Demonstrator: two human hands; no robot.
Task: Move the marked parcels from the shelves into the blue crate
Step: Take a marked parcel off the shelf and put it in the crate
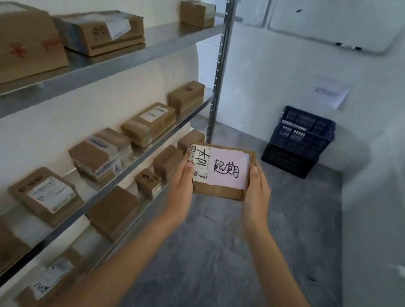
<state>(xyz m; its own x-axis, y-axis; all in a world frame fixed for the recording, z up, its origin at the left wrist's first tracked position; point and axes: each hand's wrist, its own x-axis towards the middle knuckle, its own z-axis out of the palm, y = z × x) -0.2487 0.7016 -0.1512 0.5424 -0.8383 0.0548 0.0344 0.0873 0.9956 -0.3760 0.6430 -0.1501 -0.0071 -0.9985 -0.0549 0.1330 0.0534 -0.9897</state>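
White painted walls (265, 80), scuffed in places. Floor (211, 253) is grey concrete, mottled and worn. Metal shelving (137, 48) runs along the left wall, at least three grey steel tiers visible, carried at the far end by a perforated upright post (220, 63). A whiteboard (333, 20) hangs on the far wall, two dark markers on its lower rail. A white paper sheet (329, 93) with blurred writing is stuck to the right-hand wall near the corner. Lighting even, diffuse; source not visible.
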